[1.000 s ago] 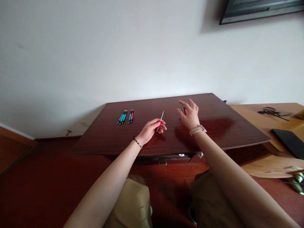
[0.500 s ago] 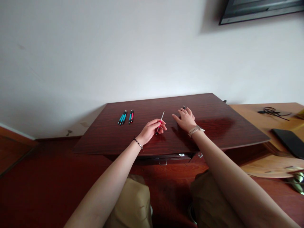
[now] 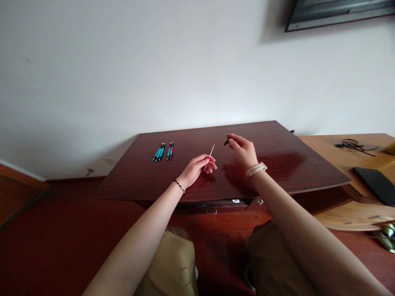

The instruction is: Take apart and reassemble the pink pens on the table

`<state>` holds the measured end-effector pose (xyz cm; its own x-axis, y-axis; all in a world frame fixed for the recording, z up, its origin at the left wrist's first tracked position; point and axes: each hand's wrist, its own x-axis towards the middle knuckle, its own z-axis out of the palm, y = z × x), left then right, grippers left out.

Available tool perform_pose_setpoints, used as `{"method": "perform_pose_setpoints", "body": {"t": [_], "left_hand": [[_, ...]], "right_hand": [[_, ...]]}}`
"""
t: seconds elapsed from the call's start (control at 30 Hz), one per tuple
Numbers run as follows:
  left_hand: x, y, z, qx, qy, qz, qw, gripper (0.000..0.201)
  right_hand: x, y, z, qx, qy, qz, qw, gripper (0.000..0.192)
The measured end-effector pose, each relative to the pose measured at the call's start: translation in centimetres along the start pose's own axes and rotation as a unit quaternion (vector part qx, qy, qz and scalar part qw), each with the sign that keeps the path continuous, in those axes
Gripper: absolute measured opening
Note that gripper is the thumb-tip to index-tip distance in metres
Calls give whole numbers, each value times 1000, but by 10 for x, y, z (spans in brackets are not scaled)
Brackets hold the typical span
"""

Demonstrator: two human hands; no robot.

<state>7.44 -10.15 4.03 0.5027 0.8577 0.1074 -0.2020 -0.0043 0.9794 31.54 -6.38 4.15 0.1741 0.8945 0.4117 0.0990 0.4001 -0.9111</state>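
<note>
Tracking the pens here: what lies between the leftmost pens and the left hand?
A blue pen, a pink pen and bare tabletop, in the head view.

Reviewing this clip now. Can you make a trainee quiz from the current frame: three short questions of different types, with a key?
1. Multiple choice: what does the left hand hold?
a) the coiled black cable
b) a slim pink-and-white item
c) the flat black device
2. True or false: the right hand is empty.
3. Fill the gap: just right of the group of teal pens lies a pair of pens; one is teal and black, the other is ____ and black.

Key: 1. b. 2. False; its fingers pinch a dark-tipped item. 3. pink.
</note>
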Motion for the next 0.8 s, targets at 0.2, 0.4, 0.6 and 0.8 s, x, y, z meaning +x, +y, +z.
{"method": "perform_pose_setpoints", "body": {"t": [0.2, 0.4, 0.6, 0.8], "left_hand": [[1, -5, -3, 31, -6, -5, 999, 35], [2, -8, -4, 54, -15, -4, 998, 35], [2, -8, -2, 67, -18, -1, 998, 35], [2, -8, -2, 70, -19, 0, 997, 35]], "right_hand": [[-8, -14, 12, 104, 11, 13, 994, 34], [-12, -26, 17, 131, 9, -6, 991, 27], [-15, -29, 20, 132, -19, -21, 991, 28], [-18, -37, 21, 113, -22, -30, 993, 27]]}}
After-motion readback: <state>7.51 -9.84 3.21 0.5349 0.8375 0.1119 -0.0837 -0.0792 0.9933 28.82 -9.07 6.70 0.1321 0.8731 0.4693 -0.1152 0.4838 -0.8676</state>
